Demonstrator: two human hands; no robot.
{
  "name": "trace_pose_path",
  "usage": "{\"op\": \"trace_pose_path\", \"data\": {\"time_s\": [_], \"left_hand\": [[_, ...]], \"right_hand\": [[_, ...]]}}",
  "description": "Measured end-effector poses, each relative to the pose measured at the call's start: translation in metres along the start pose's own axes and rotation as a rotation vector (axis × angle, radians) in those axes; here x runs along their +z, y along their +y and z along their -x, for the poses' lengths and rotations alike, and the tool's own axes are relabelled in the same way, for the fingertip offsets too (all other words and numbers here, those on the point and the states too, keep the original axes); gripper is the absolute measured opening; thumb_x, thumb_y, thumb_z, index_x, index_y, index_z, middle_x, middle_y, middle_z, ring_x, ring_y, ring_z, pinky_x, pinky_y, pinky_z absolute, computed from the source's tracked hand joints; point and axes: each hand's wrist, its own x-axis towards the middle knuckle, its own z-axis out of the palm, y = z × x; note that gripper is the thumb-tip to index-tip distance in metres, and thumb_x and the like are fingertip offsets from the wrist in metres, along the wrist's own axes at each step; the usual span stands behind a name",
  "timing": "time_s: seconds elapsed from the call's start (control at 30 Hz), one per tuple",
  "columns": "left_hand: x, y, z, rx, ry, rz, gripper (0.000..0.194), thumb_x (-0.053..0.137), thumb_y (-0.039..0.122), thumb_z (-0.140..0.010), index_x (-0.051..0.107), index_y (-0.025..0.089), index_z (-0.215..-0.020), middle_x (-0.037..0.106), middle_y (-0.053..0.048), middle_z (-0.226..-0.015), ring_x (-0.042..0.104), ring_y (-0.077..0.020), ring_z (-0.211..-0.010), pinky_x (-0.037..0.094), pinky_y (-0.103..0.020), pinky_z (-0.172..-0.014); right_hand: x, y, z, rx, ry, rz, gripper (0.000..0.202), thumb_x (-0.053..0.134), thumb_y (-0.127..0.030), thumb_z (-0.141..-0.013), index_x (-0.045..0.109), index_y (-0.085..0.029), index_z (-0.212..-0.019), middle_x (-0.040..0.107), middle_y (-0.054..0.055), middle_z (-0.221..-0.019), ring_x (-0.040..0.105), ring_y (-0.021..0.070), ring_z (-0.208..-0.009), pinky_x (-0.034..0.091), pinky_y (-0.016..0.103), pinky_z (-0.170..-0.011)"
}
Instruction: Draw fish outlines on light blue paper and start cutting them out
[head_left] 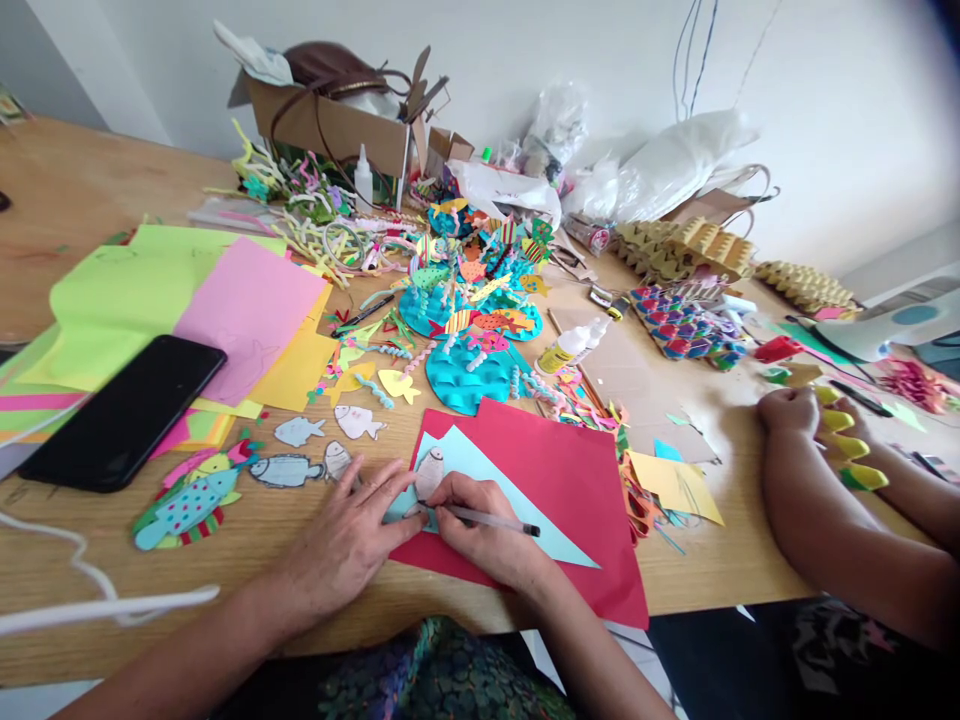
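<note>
In right grip [442, 504] — pen [495, 518], tip leftward

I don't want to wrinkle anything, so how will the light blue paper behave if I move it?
Probably light and floppy: the light blue paper looks thin and flat. Its narrow pointed end would likely droop or crease first. Pushed, it may slide over the smooth-looking red sheet.

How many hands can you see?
4: left hand on the table, right hand with the pen, another person's near hand and partly hidden far hand at right.
</note>
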Motion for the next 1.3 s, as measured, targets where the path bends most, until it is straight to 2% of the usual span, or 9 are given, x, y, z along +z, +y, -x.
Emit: {"op": "trace_pose_path", "data": {"time_s": [0.2, 0.43, 0.6, 0.9, 1.3], "left_hand": [[0.002, 0.000, 0.000, -0.003, 0.017, -0.024, 0.042, 0.044, 0.013, -0.089, 0.051, 0.034, -0.124, 0.044, -0.009, -0.130, 0.030, -0.0294, -0.128, 0.023, -0.058, -0.101], [0.001, 0.002, -0.002, -0.023, 0.095, 0.012, 0.043, 0.045, 0.015, -0.089, 0.049, 0.037, -0.126, 0.047, -0.008, -0.115, 0.037, -0.0278, -0.118, 0.027, -0.057, -0.099], [-0.001, 0.002, -0.003, -0.033, 0.067, 0.034, 0.047, 0.047, 0.011, -0.087, 0.049, 0.038, -0.126, 0.047, -0.007, -0.106, 0.041, -0.0259, -0.109, 0.030, -0.057, -0.098], [0.000, 0.003, -0.002, -0.043, 0.032, 0.033, 0.049, 0.050, 0.010, -0.086, 0.049, 0.038, -0.126, 0.048, -0.006, -0.106, 0.040, -0.0251, -0.110, 0.026, -0.056, -0.101], [-0.003, 0.004, -0.002, -0.060, 0.015, 0.045, 0.040, 0.052, 0.016, -0.088, 0.054, 0.038, -0.121, 0.049, -0.005, -0.107, 0.040, -0.0250, -0.110, 0.025, -0.056, -0.101]], "right_hand": [[0.000, -0.001, -0.002, -0.024, -0.002, 0.029, 0.014, 0.046, -0.007, -0.069, 0.054, -0.018, -0.071, 0.058, -0.003, -0.063, 0.050, 0.0101, -0.055, 0.038, 0.019, -0.055], [0.004, 0.001, -0.004, -0.033, 0.031, 0.008, 0.014, 0.046, -0.008, -0.069, 0.054, -0.019, -0.073, 0.060, -0.003, -0.065, 0.051, 0.0096, -0.054, 0.040, 0.019, -0.056], [0.005, 0.001, -0.008, -0.042, 0.049, 0.010, 0.014, 0.047, -0.008, -0.069, 0.054, -0.019, -0.073, 0.059, -0.003, -0.065, 0.052, 0.0090, -0.055, 0.041, 0.018, -0.056], [0.006, 0.001, -0.013, -0.004, 0.053, -0.023, 0.014, 0.047, -0.009, -0.071, 0.056, -0.018, -0.075, 0.058, -0.004, -0.065, 0.050, 0.0078, -0.053, 0.040, 0.017, -0.053], [0.004, 0.001, -0.020, 0.011, 0.089, -0.005, 0.015, 0.046, -0.008, -0.071, 0.057, -0.018, -0.075, 0.057, -0.005, -0.063, 0.047, 0.0072, -0.051, 0.037, 0.016, -0.049]]}}
